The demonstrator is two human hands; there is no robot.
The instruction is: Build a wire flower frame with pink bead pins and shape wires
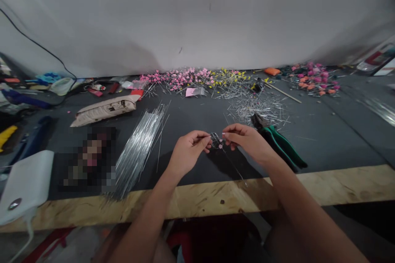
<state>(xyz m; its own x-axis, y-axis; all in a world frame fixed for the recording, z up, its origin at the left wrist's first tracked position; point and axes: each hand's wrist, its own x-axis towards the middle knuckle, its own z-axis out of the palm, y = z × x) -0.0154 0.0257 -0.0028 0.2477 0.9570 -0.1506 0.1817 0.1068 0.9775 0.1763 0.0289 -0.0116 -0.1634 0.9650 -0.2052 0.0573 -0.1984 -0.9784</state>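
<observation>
Between my two hands is a small bent wire piece [215,140] with loops and a pink bead [220,146]; a long thin wire tail slants down from it toward the wooden table edge. My left hand [189,150] pinches the left side of the piece between thumb and forefinger. On the other side, my right hand [245,139] is closed in a pinch on the wire's right end. Green-handled pliers [282,144] lie just beyond my right forearm. To the left of my left hand is a bundle of straight wires [140,144].
Along the wall lie pink-tipped wires [185,78], yellow-tipped wires [230,80] and a pink and orange pile [317,78]. Loose wires [256,109] lie before them. A beige packet [106,109] and white power bank [27,185] are at left. The wooden edge [210,201] runs in front.
</observation>
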